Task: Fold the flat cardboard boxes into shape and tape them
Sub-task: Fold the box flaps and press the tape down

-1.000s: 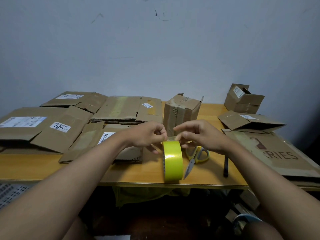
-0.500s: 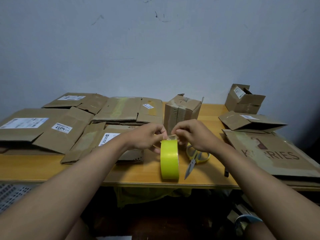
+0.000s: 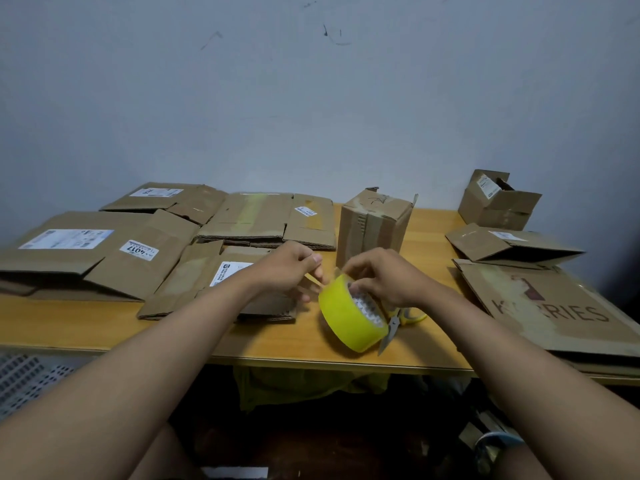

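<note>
Two flattened boxes (image 3: 214, 282) (stacked) beside tape roll (image 3: 349, 318).

From my view the tape roll (image 3: 349, 315) sits at six o'clock on the table (image 3: 86, 327), between my left hand (image 3: 289, 268) and right hand (image 3: 379, 277), scissors (image 3: 393, 327) just beside it at three. An upright folded box (image 3: 374, 225) stands behind at twelve. Flat boxes (image 3: 104, 254) spread toward ten, more flat cardboard (image 3: 550, 306) lies at three, and a small open box (image 3: 495, 200) sits at two.

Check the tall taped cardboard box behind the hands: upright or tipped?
Upright. The tall taped cardboard box stands on end on the wooden table, top flaps closed.
</note>
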